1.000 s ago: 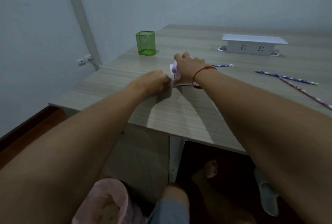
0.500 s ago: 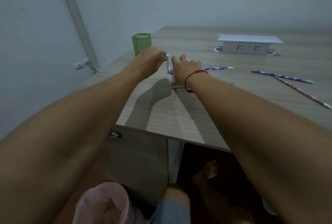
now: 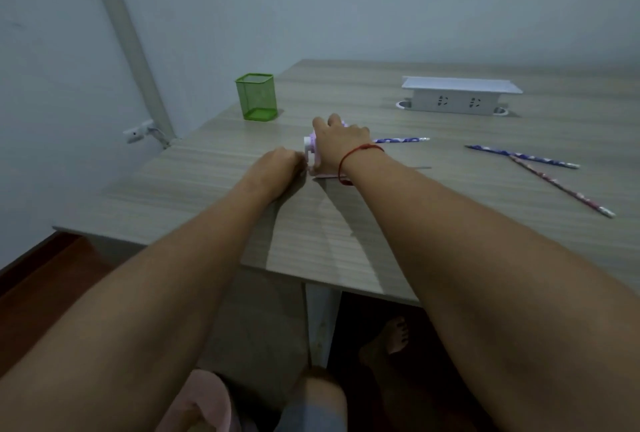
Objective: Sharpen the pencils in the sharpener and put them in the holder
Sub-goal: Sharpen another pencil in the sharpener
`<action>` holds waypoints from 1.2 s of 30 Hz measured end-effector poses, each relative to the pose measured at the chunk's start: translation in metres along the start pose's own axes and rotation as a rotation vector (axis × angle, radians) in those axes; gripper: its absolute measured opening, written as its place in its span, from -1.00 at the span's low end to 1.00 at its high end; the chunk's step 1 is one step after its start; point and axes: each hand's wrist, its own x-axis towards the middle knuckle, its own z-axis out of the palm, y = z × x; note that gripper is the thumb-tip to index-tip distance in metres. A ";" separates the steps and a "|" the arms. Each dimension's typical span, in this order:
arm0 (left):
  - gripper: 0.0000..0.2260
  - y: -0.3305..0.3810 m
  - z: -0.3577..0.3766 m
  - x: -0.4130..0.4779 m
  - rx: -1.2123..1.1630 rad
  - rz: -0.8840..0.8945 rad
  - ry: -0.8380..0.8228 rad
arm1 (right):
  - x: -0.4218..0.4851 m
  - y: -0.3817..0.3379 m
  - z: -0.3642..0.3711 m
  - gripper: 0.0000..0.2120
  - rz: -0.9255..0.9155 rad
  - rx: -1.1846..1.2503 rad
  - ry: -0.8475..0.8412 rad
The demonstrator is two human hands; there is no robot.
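right hand [image 3: 341, 144] fingers clamping over sharpener [image 3: 311, 154] sitting mid-desk [image 3: 346, 224] | left hand [image 3: 277, 163] fingers curling closed at its crank side | pencil [image 3: 401, 140] sticking out rightward | holder [image 3: 256, 96] standing apart

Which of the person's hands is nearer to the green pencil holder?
The right hand, on the sharpener, lies just right of and before the green holder. The left hand sits farther back toward the person.
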 end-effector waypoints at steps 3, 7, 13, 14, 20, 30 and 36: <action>-0.81 0.001 0.004 -0.012 -0.089 -0.004 0.052 | -0.006 -0.003 -0.004 -0.29 0.010 0.005 -0.002; -0.79 0.002 0.003 -0.031 -0.167 0.005 0.104 | -0.020 -0.008 -0.015 -0.26 0.005 0.045 -0.045; -0.80 0.005 0.001 -0.050 -0.228 -0.011 0.156 | -0.039 0.002 -0.035 -0.11 -0.006 0.158 -0.162; -0.80 0.007 0.001 -0.051 -0.227 -0.027 0.158 | -0.042 0.006 -0.038 -0.11 0.005 0.164 -0.179; -0.80 0.009 -0.001 -0.053 -0.243 -0.027 0.151 | -0.062 0.027 -0.040 -0.62 0.042 -0.013 -0.138; -0.73 0.062 -0.033 -0.008 -0.420 -0.084 0.418 | -0.063 0.028 -0.032 -0.66 -0.057 -0.112 0.002; -0.74 0.065 -0.013 -0.003 -0.258 -0.077 0.373 | -0.057 0.039 -0.028 -0.70 -0.192 -0.214 0.045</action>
